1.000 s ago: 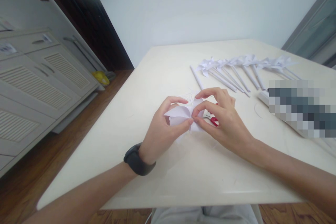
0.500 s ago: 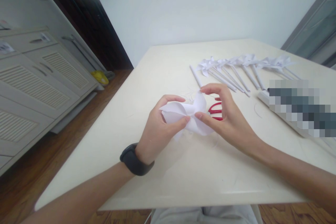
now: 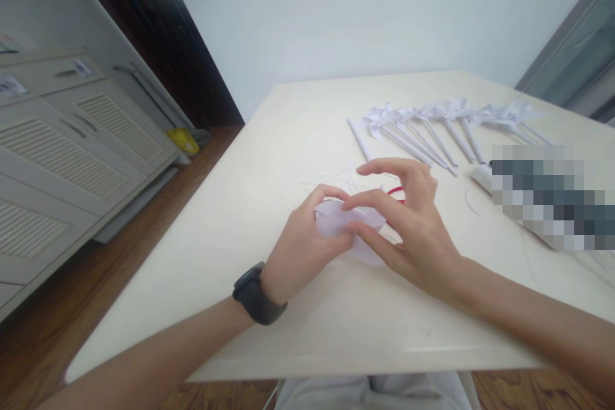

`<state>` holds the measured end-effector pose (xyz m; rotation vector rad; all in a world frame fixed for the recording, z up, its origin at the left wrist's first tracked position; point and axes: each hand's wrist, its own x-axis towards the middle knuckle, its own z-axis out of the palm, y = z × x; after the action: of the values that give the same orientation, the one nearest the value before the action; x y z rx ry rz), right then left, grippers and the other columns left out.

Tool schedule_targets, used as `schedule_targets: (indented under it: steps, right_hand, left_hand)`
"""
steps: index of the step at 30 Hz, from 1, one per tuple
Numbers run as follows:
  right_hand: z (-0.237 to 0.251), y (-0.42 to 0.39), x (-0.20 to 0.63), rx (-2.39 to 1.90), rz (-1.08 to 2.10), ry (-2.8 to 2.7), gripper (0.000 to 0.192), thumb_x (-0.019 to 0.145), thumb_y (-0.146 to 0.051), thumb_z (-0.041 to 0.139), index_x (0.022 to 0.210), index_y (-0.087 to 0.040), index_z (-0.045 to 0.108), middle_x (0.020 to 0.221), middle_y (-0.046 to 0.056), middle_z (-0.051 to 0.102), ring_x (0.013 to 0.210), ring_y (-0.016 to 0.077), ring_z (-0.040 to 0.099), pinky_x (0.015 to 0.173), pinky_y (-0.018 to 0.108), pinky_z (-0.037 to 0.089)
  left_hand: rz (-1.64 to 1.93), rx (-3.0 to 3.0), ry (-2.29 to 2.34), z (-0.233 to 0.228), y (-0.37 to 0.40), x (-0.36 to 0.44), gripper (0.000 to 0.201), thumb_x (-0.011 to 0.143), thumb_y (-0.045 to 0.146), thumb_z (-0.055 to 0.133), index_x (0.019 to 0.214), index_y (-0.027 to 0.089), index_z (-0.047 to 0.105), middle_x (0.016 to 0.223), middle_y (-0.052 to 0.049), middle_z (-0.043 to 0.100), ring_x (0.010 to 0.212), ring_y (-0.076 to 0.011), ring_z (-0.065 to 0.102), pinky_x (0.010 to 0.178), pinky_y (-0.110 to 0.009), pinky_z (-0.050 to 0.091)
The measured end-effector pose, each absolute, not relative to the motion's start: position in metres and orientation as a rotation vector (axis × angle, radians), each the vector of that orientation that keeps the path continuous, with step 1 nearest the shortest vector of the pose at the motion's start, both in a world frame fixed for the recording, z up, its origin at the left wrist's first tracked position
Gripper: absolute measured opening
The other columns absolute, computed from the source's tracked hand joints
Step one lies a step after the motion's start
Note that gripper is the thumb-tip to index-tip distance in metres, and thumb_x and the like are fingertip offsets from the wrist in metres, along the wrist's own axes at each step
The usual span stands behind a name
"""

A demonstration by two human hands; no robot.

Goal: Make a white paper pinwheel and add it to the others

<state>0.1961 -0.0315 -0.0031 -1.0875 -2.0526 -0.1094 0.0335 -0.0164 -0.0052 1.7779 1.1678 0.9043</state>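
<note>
Left hand [image 3: 300, 250], black band on its wrist, pinches the folded white paper piece [image 3: 343, 221] from the left, just above the cream table [image 3: 298, 122]. Right hand [image 3: 408, 230] grips its other side, fingers curled over. Red-handled scissors [image 3: 396, 192] peek behind; finished white paper pinwheels [image 3: 446, 118] lie far right.

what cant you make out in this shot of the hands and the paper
- Paper piece, head view: mostly covered by the left hand and right hand, so its shape is unclear.
- Red scissors: only a handle loop shows behind the right hand.
- Item at the table's right edge: blurred out.
- Paper pinwheels: too small for detail.
</note>
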Motion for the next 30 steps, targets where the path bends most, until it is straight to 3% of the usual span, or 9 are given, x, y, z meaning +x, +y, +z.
schedule_targets:
  steps: [3, 11, 17, 22, 30]
  right_hand:
    - [-0.006, -0.033, 0.191, -1.081, -0.148, -2.095, 0.016, 0.081, -0.018, 0.056, 0.094, -0.026, 0.063, 0.121, 0.006, 0.048, 0.107, 0.0246, 0.043, 0.082, 0.040, 0.034]
    - [-0.007, -0.033, 0.184, -1.106, -0.207, -2.118, 0.011, 0.081, -0.031, 0.058, 0.081, -0.020, 0.063, 0.118, 0.008, 0.053, 0.103, 0.0242, 0.043, 0.082, 0.040, 0.032]
    - [-0.007, -0.034, 0.181, -1.105, -0.271, -2.132, 0.009, 0.082, -0.021, 0.056, 0.075, -0.019, 0.060, 0.116, 0.005, 0.056, 0.102, 0.0213, 0.044, 0.086, 0.039, 0.030]
    - [-0.008, -0.034, 0.183, -1.050, -0.312, -2.152, 0.008, 0.084, -0.017, 0.052, 0.081, -0.020, 0.060, 0.116, 0.005, 0.056, 0.105, 0.0210, 0.045, 0.087, 0.040, 0.031]
    - [-0.003, -0.035, 0.189, -0.975, -0.338, -2.109, 0.012, 0.085, -0.017, 0.052, 0.081, -0.023, 0.063, 0.107, 0.003, 0.061, 0.097, 0.0182, 0.050, 0.082, 0.038, 0.031]
  left_hand:
    - [0.863, 1.795, 1.133, -0.008, -0.018, 0.036, 0.030, 0.070, 0.012, 0.057, 0.097, 0.023, 0.049, 0.074, 0.005, 0.052, 0.059, -0.0104, 0.046, 0.051, -0.021, 0.036]
    - [0.867, 1.942, 1.091, -0.012, -0.022, 0.043, 0.029, 0.070, 0.009, 0.054, 0.095, 0.022, 0.047, 0.088, 0.002, 0.059, 0.081, -0.0172, 0.057, 0.069, -0.029, 0.045]
    - [0.855, 1.986, 1.112, -0.012, -0.025, 0.044, 0.029, 0.070, 0.008, 0.054, 0.095, 0.021, 0.048, 0.096, 0.000, 0.062, 0.087, -0.0187, 0.059, 0.070, -0.029, 0.045]
    - [0.868, 1.987, 1.100, -0.011, -0.025, 0.044, 0.033, 0.072, 0.012, 0.057, 0.102, 0.022, 0.048, 0.096, 0.000, 0.064, 0.090, -0.0200, 0.060, 0.072, -0.030, 0.046]
    - [0.863, 1.870, 1.080, -0.011, -0.020, 0.040, 0.034, 0.073, 0.015, 0.057, 0.105, 0.023, 0.048, 0.092, 0.000, 0.064, 0.075, -0.0157, 0.060, 0.064, -0.027, 0.047]
